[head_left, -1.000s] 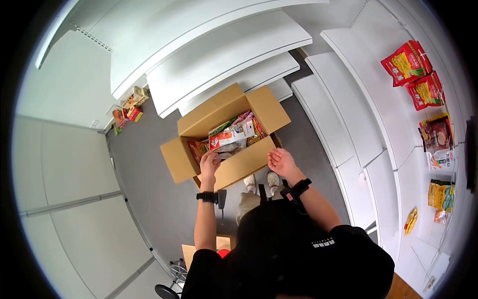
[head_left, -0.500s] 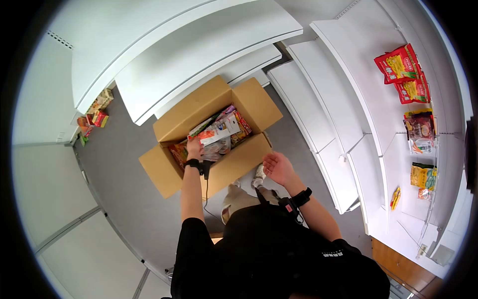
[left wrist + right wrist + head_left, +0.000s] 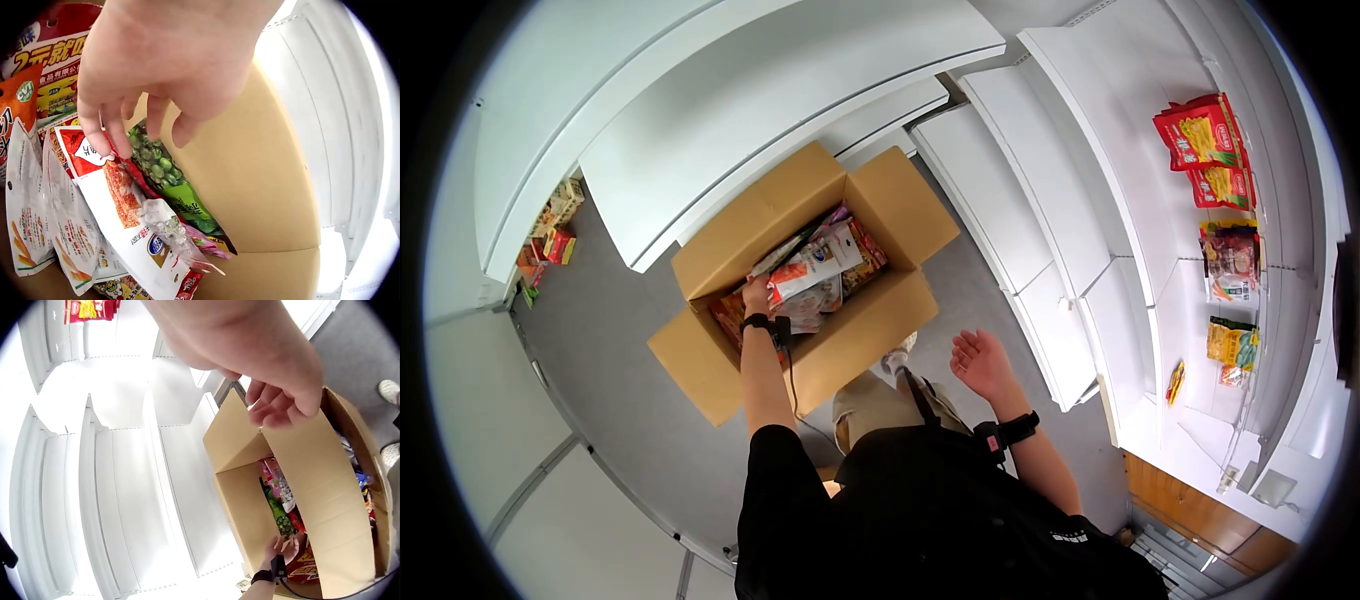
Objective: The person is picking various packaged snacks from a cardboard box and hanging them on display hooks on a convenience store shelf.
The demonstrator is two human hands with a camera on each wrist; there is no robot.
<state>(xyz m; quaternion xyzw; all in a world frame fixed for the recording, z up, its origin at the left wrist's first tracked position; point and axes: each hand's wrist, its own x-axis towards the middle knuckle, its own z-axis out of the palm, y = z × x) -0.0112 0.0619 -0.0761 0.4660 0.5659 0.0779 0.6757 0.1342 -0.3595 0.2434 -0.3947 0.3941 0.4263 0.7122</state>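
Left wrist view shows the left hand [image 3: 169,69] down inside the open cardboard box [image 3: 256,187]. Its fingers [image 3: 120,142] hang loosely apart, and the tips touch the top edge of a red-and-white snack packet [image 3: 122,200], which stands among other packets just beside a green pea bag [image 3: 164,178] that leans on the box wall; nothing is pinched. Head view has the right hand [image 3: 980,362] in the air clear of the box, palm up, fingers relaxed and holding nothing, while 2 red snack bags [image 3: 1205,135] lie on the white shelf [image 3: 1100,120] at the right.
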